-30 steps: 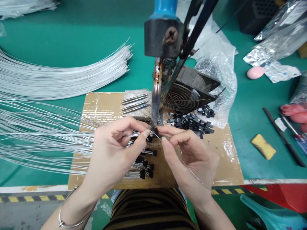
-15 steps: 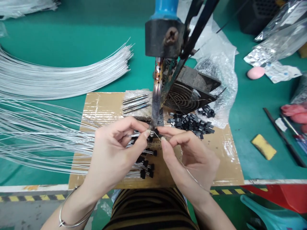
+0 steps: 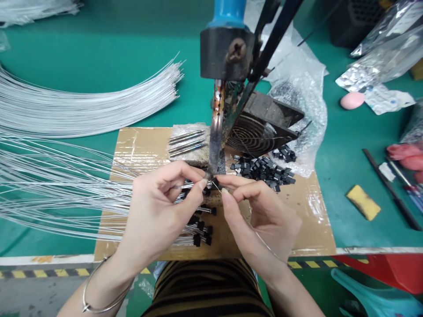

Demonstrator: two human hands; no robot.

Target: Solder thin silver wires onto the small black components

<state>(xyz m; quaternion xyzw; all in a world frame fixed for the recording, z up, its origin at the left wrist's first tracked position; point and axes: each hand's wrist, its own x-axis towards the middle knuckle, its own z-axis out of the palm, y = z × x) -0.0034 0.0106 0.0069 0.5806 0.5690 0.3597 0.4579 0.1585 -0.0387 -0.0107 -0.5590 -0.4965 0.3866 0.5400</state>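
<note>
A soldering iron (image 3: 215,127) with a blue handle is fixed tip-down above the cardboard. My left hand (image 3: 158,207) is closed, thumb and forefinger pinching thin white wire right beside the iron's tip. My right hand (image 3: 264,215) is pinched on a fine solder wire (image 3: 266,246), which crosses the palm and runs up to the tip. One right fingertip reaches a small black part at the tip, largely covered by fingers. Under and beside my left hand lie white wires (image 3: 112,200) ending in black connectors (image 3: 197,240).
Loose black connectors (image 3: 261,171) are heaped right of the iron, by a black fan (image 3: 254,134). Metal rods (image 3: 187,143) lie on a pad on the cardboard (image 3: 310,215). A white wire bundle (image 3: 99,110) is at left; a yellow sponge (image 3: 363,202) at right.
Almost nothing differs. Both hands stay at the iron's tip, with only a very slight shift.
</note>
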